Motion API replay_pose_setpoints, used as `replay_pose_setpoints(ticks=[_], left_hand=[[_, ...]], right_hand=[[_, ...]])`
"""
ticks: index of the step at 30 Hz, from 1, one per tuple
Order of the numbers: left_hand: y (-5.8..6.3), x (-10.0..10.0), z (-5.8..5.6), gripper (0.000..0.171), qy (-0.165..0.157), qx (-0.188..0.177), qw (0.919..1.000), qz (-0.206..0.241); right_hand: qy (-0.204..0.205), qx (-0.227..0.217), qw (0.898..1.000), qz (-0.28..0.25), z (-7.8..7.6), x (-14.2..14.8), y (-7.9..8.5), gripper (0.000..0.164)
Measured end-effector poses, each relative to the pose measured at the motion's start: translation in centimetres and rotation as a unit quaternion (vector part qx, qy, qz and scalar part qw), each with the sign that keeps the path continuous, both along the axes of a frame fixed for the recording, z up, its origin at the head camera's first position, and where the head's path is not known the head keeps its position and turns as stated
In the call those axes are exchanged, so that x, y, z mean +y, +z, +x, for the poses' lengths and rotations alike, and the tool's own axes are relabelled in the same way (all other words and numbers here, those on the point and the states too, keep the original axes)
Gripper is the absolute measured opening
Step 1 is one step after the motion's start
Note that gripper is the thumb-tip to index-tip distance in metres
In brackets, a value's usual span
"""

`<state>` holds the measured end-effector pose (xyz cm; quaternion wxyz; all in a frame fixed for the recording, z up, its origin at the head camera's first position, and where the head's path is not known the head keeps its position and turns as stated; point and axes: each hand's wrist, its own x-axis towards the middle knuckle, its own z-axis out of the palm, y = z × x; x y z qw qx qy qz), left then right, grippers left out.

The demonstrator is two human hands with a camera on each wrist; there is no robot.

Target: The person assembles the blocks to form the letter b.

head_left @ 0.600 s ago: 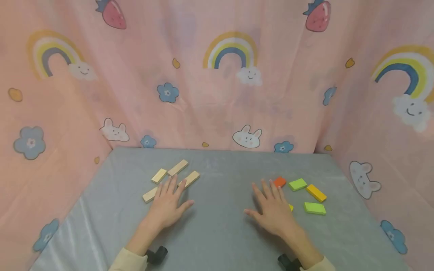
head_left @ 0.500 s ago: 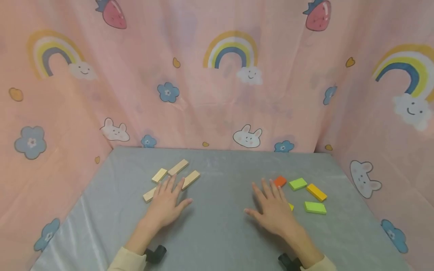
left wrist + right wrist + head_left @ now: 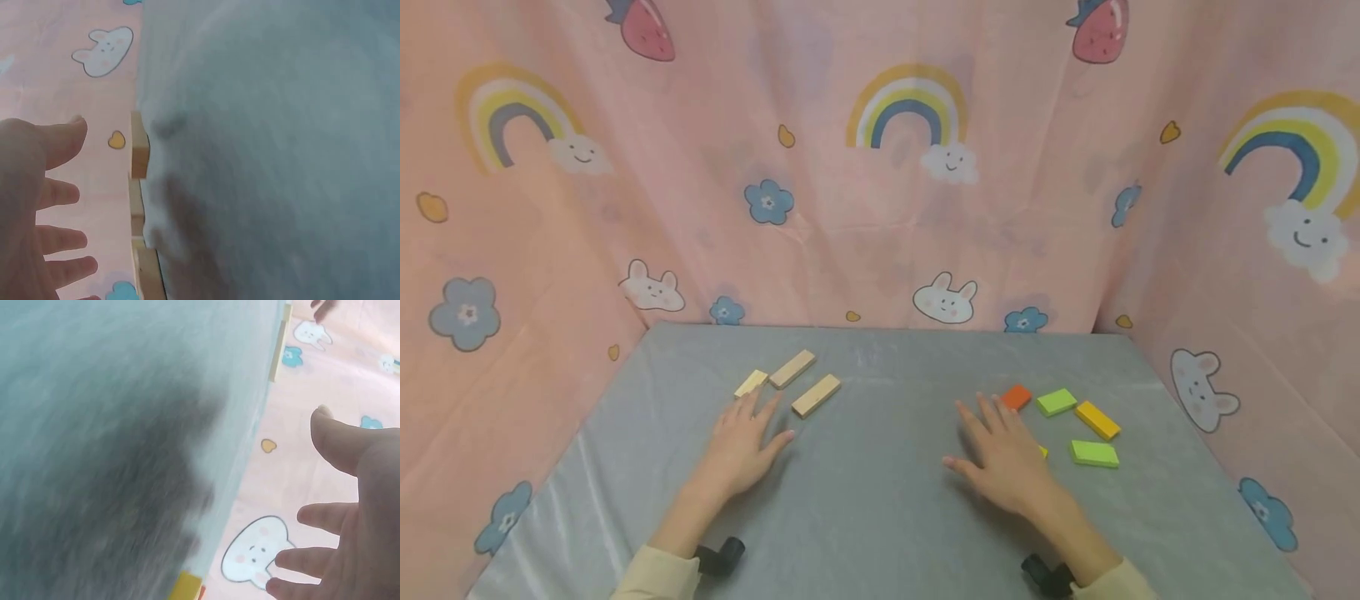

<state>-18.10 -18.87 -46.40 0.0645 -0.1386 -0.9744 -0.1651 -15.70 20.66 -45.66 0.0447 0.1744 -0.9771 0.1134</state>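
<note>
My left hand (image 3: pixel 733 454) hovers with spread fingers over the near side of a group of plain wooden blocks. A short wooden block (image 3: pixel 751 382) peeks out past its fingertips; two longer ones, a far block (image 3: pixel 793 369) and a nearer block (image 3: pixel 816 396), lie to the right. In the left wrist view, a gap separates the fingers from the wooden blocks (image 3: pixel 140 147). My right hand (image 3: pixel 1007 462) is spread above the table beside coloured blocks: red-orange (image 3: pixel 1017 397), green (image 3: pixel 1057 402), orange (image 3: pixel 1097 421), another green one (image 3: pixel 1094 454), and a yellow block (image 3: pixel 1043 451) mostly hidden behind it. Neither hand holds anything.
A grey cloth covers the table (image 3: pixel 880 500). Pink printed curtains (image 3: pixel 880 233) stand behind it and along both sides. Dark wrist-worn devices sit at the left wrist (image 3: pixel 721 557) and right wrist (image 3: pixel 1047 575).
My left hand has moved left and slightly toward me, covering the leftmost wooden block and uncovering more of the right one. The right hand has barely moved. The blocks lie as before.
</note>
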Motion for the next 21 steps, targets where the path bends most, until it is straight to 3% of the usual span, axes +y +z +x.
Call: replay_pose_setpoints(ticks=[11, 21], left_hand=[[-0.4, -2.0, 0.2, 0.058, 0.031, -0.012, 0.9995, -0.001], [-1.0, -2.8, 0.2, 0.05, 0.05, -0.014, 0.9986, -0.009]], right_hand=[[-0.01, -0.02, 0.999, -0.025, 0.1, 2.9, -0.4, 0.072], [-0.048, -0.068, 0.996, -0.041, 0.1, 4.7, -0.4, 0.063]])
